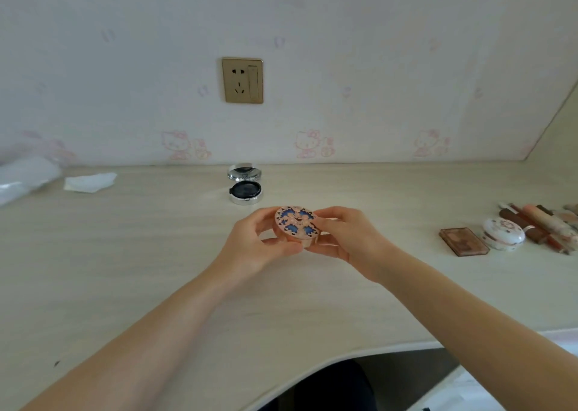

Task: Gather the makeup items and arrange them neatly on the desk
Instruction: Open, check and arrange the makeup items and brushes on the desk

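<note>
A person holds a round pink compact (296,224) with a blue floral lid above the middle of a pale wood-grain desk (140,254), the left hand (261,245) curled around its left edge and underside, the right hand (345,238) pinching its right rim between thumb and fingers. Behind it, near the wall, a silver compact (245,184) stands open, its mirrored lid raised. At the desk's right end lie a brown rectangular palette (463,241), a white patterned round case (503,234) just beside it, and a cluster of slim cosmetic tubes (539,226). A crumpled white tissue (89,181) rests at the far left, beneath a gold wall socket (242,80).
</note>
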`<move>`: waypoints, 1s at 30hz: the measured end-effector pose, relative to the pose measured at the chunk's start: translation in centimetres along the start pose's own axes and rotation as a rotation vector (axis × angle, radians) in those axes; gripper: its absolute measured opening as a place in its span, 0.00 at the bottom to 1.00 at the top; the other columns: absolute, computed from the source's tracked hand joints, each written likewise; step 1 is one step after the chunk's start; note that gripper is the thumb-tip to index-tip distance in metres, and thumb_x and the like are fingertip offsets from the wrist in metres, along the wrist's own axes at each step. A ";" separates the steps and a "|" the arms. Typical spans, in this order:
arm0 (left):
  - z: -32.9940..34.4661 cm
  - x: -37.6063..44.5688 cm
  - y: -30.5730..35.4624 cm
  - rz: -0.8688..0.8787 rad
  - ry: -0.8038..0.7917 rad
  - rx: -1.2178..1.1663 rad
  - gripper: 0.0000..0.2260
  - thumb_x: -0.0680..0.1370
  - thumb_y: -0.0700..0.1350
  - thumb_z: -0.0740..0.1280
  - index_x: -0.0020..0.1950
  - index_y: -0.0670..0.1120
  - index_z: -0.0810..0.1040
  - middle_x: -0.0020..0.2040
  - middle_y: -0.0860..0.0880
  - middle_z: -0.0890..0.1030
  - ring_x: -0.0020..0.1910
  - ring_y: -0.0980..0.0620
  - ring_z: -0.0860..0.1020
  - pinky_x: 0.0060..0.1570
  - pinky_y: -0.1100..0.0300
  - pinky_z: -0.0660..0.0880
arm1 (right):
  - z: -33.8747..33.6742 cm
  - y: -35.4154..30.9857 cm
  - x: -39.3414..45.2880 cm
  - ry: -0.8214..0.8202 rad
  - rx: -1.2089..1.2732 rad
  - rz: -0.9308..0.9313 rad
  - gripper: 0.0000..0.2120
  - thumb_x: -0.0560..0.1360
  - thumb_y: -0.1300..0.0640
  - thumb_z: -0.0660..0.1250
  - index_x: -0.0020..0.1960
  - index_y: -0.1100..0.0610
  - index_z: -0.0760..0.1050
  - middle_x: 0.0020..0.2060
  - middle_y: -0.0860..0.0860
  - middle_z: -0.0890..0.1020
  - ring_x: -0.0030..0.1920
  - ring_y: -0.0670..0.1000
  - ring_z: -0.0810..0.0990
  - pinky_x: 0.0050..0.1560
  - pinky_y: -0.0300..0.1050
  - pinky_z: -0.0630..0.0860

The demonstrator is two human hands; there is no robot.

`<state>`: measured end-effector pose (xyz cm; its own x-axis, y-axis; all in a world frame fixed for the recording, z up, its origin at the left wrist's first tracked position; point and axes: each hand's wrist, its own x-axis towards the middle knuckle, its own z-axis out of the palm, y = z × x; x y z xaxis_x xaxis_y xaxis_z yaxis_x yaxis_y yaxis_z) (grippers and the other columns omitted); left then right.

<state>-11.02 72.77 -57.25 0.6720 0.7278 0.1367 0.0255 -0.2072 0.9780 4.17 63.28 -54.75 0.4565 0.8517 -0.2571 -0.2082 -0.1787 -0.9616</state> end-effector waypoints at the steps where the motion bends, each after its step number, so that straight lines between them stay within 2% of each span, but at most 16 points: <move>1: 0.0 -0.1 -0.2 -0.002 0.011 -0.013 0.25 0.65 0.35 0.78 0.59 0.47 0.77 0.53 0.52 0.83 0.54 0.60 0.80 0.46 0.69 0.76 | 0.1 -0.1 -0.1 0.000 -0.103 -0.013 0.09 0.79 0.62 0.63 0.58 0.63 0.74 0.52 0.61 0.82 0.46 0.55 0.84 0.43 0.48 0.83; 3: 0.1 -0.3 -0.7 -0.014 0.033 -0.051 0.24 0.65 0.34 0.78 0.59 0.47 0.78 0.53 0.51 0.84 0.52 0.60 0.81 0.45 0.69 0.76 | 0.1 -0.1 -0.2 0.017 -0.381 -0.090 0.11 0.80 0.58 0.62 0.60 0.60 0.75 0.53 0.56 0.82 0.47 0.52 0.83 0.44 0.47 0.83; 5: 0.1 -0.5 -1.0 -0.028 0.040 -0.093 0.23 0.65 0.35 0.78 0.58 0.47 0.79 0.53 0.50 0.84 0.49 0.58 0.82 0.47 0.68 0.77 | 0.0 -0.1 -0.3 0.026 -0.671 -0.227 0.16 0.79 0.54 0.62 0.65 0.55 0.73 0.59 0.49 0.78 0.50 0.48 0.82 0.49 0.45 0.81; 8: 0.0 -0.4 -1.3 -0.032 0.009 -0.111 0.23 0.65 0.37 0.79 0.57 0.48 0.80 0.53 0.50 0.84 0.52 0.54 0.82 0.50 0.66 0.77 | -0.2 -0.6 -1.0 -0.079 -0.903 -0.385 0.21 0.78 0.50 0.63 0.70 0.49 0.67 0.65 0.43 0.72 0.60 0.42 0.74 0.57 0.39 0.75; 10: -0.2 -0.4 -1.5 -0.024 -0.012 -0.101 0.26 0.61 0.44 0.81 0.58 0.48 0.80 0.53 0.52 0.84 0.56 0.52 0.81 0.55 0.61 0.77 | -0.3 -1.0 -1.5 -0.183 -0.968 -0.425 0.22 0.77 0.49 0.65 0.70 0.48 0.68 0.64 0.43 0.74 0.62 0.43 0.73 0.61 0.41 0.74; 12: -0.3 -0.4 -1.6 -0.019 -0.017 -0.097 0.28 0.59 0.48 0.80 0.58 0.49 0.80 0.53 0.52 0.84 0.58 0.52 0.80 0.60 0.56 0.76 | -0.3 -1.4 -1.7 -0.246 -1.060 -0.476 0.21 0.76 0.49 0.67 0.68 0.49 0.71 0.60 0.45 0.77 0.59 0.46 0.75 0.60 0.47 0.75; 17: -0.6 -0.4 -1.9 -0.036 -0.013 -0.081 0.31 0.58 0.51 0.79 0.60 0.49 0.80 0.54 0.52 0.84 0.59 0.52 0.80 0.64 0.47 0.72 | -0.3 -2.0 -1.1 -0.277 -1.103 -0.451 0.25 0.70 0.44 0.73 0.64 0.46 0.72 0.55 0.44 0.79 0.56 0.46 0.78 0.56 0.49 0.77; 22: -0.3 -0.5 -2.0 -0.044 -0.021 -0.049 0.32 0.56 0.50 0.80 0.59 0.48 0.80 0.54 0.52 0.84 0.57 0.52 0.80 0.64 0.48 0.72 | -0.5 -2.8 -0.7 -0.286 -1.162 -0.422 0.24 0.64 0.40 0.75 0.57 0.43 0.73 0.54 0.42 0.80 0.53 0.42 0.78 0.52 0.49 0.79; 26: -0.3 -0.4 -2.0 -0.034 -0.015 -0.037 0.31 0.55 0.50 0.80 0.57 0.50 0.80 0.54 0.53 0.84 0.58 0.54 0.79 0.65 0.50 0.72 | -0.3 -3.4 -0.8 -0.305 -1.228 -0.439 0.25 0.65 0.41 0.75 0.59 0.43 0.73 0.57 0.40 0.79 0.55 0.42 0.76 0.56 0.46 0.76; 30: -0.4 -0.5 -1.8 -0.023 -0.008 -0.031 0.31 0.56 0.47 0.80 0.58 0.48 0.80 0.54 0.55 0.83 0.59 0.56 0.79 0.65 0.52 0.72 | -0.3 -3.7 -0.4 -0.314 -1.249 -0.435 0.25 0.66 0.42 0.75 0.61 0.44 0.73 0.58 0.41 0.79 0.56 0.44 0.77 0.57 0.48 0.76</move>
<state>-11.68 73.08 -59.05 0.6778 0.7266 0.1129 0.0181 -0.1700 0.9853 5.03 63.44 -51.16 0.0344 0.9985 -0.0420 0.8936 -0.0496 -0.4460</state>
